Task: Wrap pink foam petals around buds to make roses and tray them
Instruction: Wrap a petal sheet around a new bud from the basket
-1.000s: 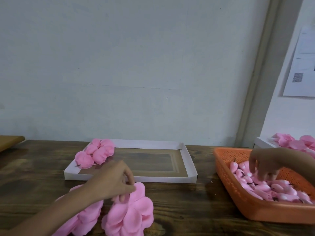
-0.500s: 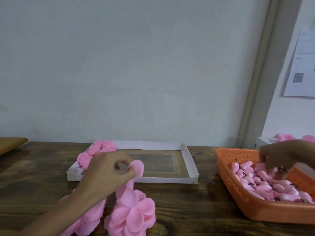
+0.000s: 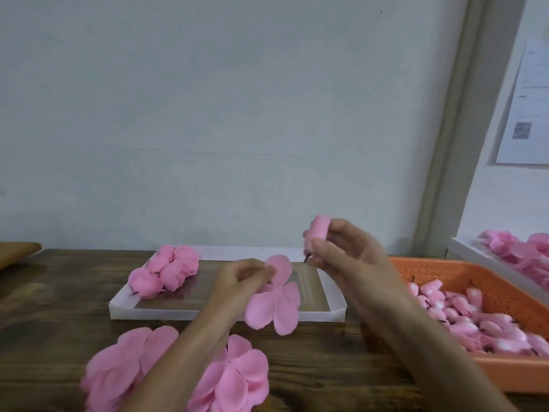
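Observation:
My left hand (image 3: 239, 281) pinches a pink foam petal piece (image 3: 274, 301) that hangs in the air over the front of the white tray (image 3: 124, 307). My right hand (image 3: 341, 251) holds a pink bud (image 3: 318, 233) upright by its dark stem, just right of and above the petal piece. Several finished pink roses (image 3: 166, 270) lie in the tray's far left corner. Two piles of loose petal pieces (image 3: 234, 379) sit on the table near me, partly hidden by my left forearm.
An orange perforated basket (image 3: 463, 269) full of pink buds (image 3: 475, 319) stands at the right. Behind it a white box (image 3: 475, 257) holds more pink flowers. The dark wooden table (image 3: 59, 292) meets a pale wall at the back.
My left hand lifted a petal piece off the pile and carried it up and right. My right hand left the orange basket with a bud and moved left toward the petal piece.

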A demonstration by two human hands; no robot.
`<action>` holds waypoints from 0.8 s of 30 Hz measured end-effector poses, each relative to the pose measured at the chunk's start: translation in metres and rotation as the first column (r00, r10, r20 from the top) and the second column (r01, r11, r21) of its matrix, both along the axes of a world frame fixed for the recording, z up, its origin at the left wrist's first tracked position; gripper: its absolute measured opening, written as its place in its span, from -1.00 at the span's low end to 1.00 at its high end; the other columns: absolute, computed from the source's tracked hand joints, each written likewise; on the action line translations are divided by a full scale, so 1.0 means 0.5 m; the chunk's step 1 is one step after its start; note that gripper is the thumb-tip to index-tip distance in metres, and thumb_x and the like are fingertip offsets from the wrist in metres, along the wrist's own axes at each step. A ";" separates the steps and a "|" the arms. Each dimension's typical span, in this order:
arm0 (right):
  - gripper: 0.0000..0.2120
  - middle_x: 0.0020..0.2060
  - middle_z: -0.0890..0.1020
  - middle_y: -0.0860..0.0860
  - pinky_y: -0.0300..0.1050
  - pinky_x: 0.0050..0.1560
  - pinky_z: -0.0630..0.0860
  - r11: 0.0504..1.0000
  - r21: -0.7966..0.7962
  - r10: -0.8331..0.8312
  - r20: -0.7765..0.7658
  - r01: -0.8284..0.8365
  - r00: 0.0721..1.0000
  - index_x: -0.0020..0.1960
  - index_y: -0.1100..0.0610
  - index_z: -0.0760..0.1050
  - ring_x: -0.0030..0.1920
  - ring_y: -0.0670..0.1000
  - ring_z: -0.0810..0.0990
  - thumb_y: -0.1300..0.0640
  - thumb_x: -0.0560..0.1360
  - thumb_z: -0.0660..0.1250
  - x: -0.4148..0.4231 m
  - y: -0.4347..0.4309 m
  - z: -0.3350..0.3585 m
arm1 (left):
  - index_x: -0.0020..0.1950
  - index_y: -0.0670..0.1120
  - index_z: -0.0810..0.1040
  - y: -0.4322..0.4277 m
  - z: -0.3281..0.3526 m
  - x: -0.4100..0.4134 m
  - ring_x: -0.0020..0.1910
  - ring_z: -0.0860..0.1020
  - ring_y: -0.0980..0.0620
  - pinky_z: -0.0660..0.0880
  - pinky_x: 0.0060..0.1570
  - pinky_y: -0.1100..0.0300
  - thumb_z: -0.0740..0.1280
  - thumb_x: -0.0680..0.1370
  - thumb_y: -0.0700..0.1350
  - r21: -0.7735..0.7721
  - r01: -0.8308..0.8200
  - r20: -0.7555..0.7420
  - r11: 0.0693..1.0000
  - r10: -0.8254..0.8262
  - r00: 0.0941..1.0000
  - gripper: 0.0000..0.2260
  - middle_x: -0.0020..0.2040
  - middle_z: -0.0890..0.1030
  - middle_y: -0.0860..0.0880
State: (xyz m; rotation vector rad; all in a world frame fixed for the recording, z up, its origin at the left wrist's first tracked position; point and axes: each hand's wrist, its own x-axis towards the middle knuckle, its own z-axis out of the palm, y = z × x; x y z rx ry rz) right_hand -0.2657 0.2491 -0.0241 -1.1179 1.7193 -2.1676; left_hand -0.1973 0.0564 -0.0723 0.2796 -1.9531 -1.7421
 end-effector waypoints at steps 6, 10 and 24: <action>-0.88 0.07 0.71 0.11 -0.03 0.22 0.62 0.997 0.028 -0.069 -0.093 0.072 0.993 0.08 0.23 0.57 0.15 0.14 0.71 0.31 0.57 0.46 -0.026 -0.017 -0.124 | -0.02 -0.10 0.76 -0.014 -0.080 -0.007 -0.10 0.75 0.04 0.57 -0.18 0.22 0.50 0.56 -0.19 0.072 -0.022 0.061 0.997 0.018 0.998 -0.95 -0.11 0.78 -0.04; -0.81 0.05 0.72 0.14 -0.02 0.16 0.64 0.998 0.041 -0.044 -0.076 0.047 0.996 0.12 0.27 0.57 0.15 0.14 0.71 0.36 0.54 0.48 -0.034 -0.021 -0.164 | -0.02 -0.15 0.75 -0.013 -0.102 -0.005 -0.09 0.75 -0.08 0.60 -0.16 0.12 0.51 0.54 -0.14 0.101 0.016 0.024 0.995 -0.018 1.000 -0.91 -0.10 0.77 -0.12; -0.80 0.08 0.74 0.06 0.17 0.18 0.66 0.972 0.232 0.018 -0.194 0.028 0.981 0.15 0.15 0.63 0.13 0.12 0.73 0.26 0.55 0.51 -0.040 -0.031 -0.191 | -0.16 -0.08 0.77 -0.001 -0.118 -0.010 -0.14 0.74 -0.14 0.59 -0.11 0.00 0.52 0.54 -0.17 0.024 -0.031 -0.057 0.999 0.033 0.998 -0.92 -0.21 0.76 -0.12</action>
